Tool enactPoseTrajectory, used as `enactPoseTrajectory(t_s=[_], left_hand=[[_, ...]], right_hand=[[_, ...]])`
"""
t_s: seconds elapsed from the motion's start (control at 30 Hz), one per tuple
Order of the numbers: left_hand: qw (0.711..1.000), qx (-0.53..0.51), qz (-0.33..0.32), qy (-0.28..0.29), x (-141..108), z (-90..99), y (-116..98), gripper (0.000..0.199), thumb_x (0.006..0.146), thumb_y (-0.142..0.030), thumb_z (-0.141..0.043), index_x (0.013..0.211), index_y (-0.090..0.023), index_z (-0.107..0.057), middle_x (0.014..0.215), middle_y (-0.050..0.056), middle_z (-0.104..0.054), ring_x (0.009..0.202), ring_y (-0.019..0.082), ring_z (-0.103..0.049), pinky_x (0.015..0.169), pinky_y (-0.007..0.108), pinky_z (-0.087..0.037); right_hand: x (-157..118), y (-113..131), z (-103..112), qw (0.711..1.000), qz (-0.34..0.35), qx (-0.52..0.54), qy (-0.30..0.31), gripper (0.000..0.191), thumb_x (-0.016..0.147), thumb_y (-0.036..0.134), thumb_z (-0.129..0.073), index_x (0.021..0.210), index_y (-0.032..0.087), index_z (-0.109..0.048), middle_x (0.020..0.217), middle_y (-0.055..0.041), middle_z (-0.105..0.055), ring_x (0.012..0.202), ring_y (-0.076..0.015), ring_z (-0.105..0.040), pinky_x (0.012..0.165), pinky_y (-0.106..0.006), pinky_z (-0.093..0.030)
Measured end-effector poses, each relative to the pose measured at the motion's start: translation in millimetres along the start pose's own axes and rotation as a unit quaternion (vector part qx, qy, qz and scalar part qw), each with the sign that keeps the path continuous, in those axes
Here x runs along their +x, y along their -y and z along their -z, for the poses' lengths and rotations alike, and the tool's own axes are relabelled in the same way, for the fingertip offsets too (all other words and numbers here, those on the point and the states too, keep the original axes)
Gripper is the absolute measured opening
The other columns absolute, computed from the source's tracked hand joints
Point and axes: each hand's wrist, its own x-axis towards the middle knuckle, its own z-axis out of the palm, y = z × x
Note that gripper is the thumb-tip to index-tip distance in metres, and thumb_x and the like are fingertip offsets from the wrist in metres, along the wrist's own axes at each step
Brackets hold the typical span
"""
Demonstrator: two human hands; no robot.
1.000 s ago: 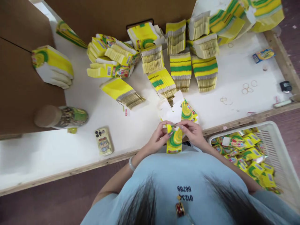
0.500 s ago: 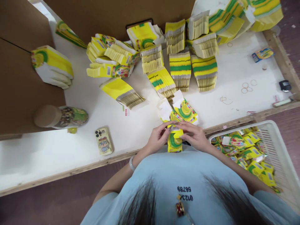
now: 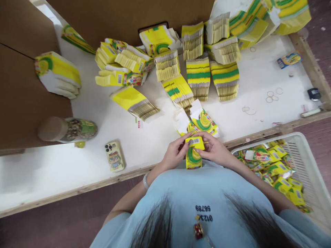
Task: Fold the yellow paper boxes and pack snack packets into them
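Observation:
A small yellow and green carton with a barcode on its end flap is held between my hands at the table's front edge. My left hand pinches the flap's left side with thumb and fingers. On the other side, my right hand grips the carton's upper right edge, its thumb on the front. Just beyond my fingers lie flat cartons with white flaps sticking up. A fanned stack of folded cartons is right behind them.
More carton stacks stand along the back by a brown cardboard box. On the left are a phone and a lidded jar. A white basket of yellow packs sits at the right, below the wooden edge. Rubber bands lie on the right.
The carton's barcode flap has tilted up to face me, and its barcode now shows fully. Both hands have shifted only slightly; the table things look unchanged.

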Motion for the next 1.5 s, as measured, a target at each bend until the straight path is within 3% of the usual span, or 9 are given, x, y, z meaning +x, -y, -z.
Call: enactPoseTrajectory(t_s=[0.23,0.47,0.67,0.77,0.9,1.03,1.13,1.37,1.5], left_hand=[[1.000,0.020,-0.014,-0.007,-0.1,-1.3,4.7,0.058,0.102,-0.057,-0.048,0.137,-0.014,-0.065,0.084,0.006,-0.075,0.066,0.013,-0.061,0.065,0.026,-0.055],[0.997,0.039,-0.053,0.027,0.6,2.3,-2.1,0.056,0.105,-0.052,-0.038,0.145,-0.019,-0.060,0.125,0.014,-0.074,0.108,0.026,-0.071,0.097,0.040,-0.058],[0.988,0.103,-0.095,0.061,8.8,7.6,-2.6,0.054,0.108,-0.046,-0.030,0.149,-0.021,-0.054,0.115,0.014,-0.074,0.109,0.025,-0.068,0.100,0.039,-0.055],[0.965,0.216,-0.146,-0.013,38.8,21.5,2.0,0.049,0.105,-0.047,-0.043,0.144,-0.021,-0.056,0.104,0.010,-0.070,0.102,0.024,-0.064,0.093,0.037,-0.052],[0.926,0.321,-0.092,-0.175,96.6,45.8,14.4,0.060,0.087,-0.049,-0.076,0.133,-0.016,-0.056,0.115,0.013,-0.062,0.109,0.028,-0.057,0.096,0.041,-0.047],[0.936,0.336,-0.039,-0.093,132.2,59.1,20.8,0.025,0.083,-0.031,-0.080,0.098,-0.017,-0.067,0.089,0.005,-0.064,0.087,0.022,-0.057,0.083,0.034,-0.046],[0.936,0.339,-0.059,-0.080,137.1,65.8,17.5,0.012,0.089,-0.023,-0.073,0.080,-0.018,-0.067,0.081,0.004,-0.067,0.086,0.022,-0.058,0.083,0.034,-0.044],[0.923,0.343,-0.079,-0.152,124.9,77.8,1.5,0.011,0.094,-0.023,-0.068,0.084,-0.019,-0.070,0.082,0.004,-0.072,0.080,0.019,-0.063,0.076,0.030,-0.045],[0.957,0.207,-0.107,-0.174,115.1,74.7,-14.0,0.023,0.097,-0.040,-0.065,0.087,-0.019,-0.066,0.070,-0.002,-0.066,0.060,0.012,-0.058,0.062,0.024,-0.045]], right_hand=[[1.7,-3.6,-2.5,1.000,0.004,0.021,0.004,0.045,0.081,0.027,-0.075,0.123,0.026,-0.059,0.110,-0.0036,-0.071,0.090,-0.0159,-0.070,0.080,-0.030,-0.061],[-1.3,-4.6,19.0,0.990,-0.027,0.075,0.120,0.051,0.086,0.041,-0.077,0.134,0.027,-0.065,0.115,-0.0042,-0.076,0.095,-0.0166,-0.075,0.088,-0.036,-0.065],[0.8,-13.2,3.7,0.997,-0.001,0.071,-0.004,0.050,0.087,0.059,-0.072,0.124,0.026,-0.072,0.100,-0.0039,-0.080,0.074,-0.0175,-0.075,0.070,-0.037,-0.068],[-21.1,-3.2,38.4,0.993,0.043,-0.049,-0.095,0.047,0.091,0.061,-0.066,0.122,0.026,-0.072,0.103,-0.0071,-0.079,0.077,-0.0192,-0.075,0.067,-0.033,-0.065],[-85.0,-2.4,130.9,0.920,-0.044,-0.338,-0.194,0.039,0.095,0.062,-0.057,0.109,0.030,-0.076,0.102,-0.0132,-0.080,0.083,-0.0263,-0.077,0.068,-0.038,-0.061],[-128.0,-19.0,181.1,0.740,-0.176,-0.590,-0.270,0.047,0.087,0.063,-0.066,0.112,0.024,-0.077,0.087,-0.0228,-0.078,0.068,-0.0355,-0.074,0.059,-0.049,-0.053],[-111.6,-20.8,165.7,0.676,-0.127,-0.655,-0.313,0.062,0.095,0.059,-0.055,0.137,0.014,-0.065,0.106,-0.0289,-0.076,0.094,-0.0429,-0.075,0.074,-0.056,-0.056],[21.7,1.9,54.2,0.788,0.243,-0.486,-0.289,0.042,0.102,0.043,-0.049,0.138,0.024,-0.059,0.128,-0.0129,-0.072,0.125,-0.0320,-0.064,0.114,-0.056,-0.047],[79.7,-3.9,0.8,0.809,0.302,-0.419,-0.280,0.051,0.097,0.056,-0.057,0.137,0.023,-0.057,0.122,-0.0143,-0.072,0.121,-0.0346,-0.064,0.114,-0.058,-0.046]])
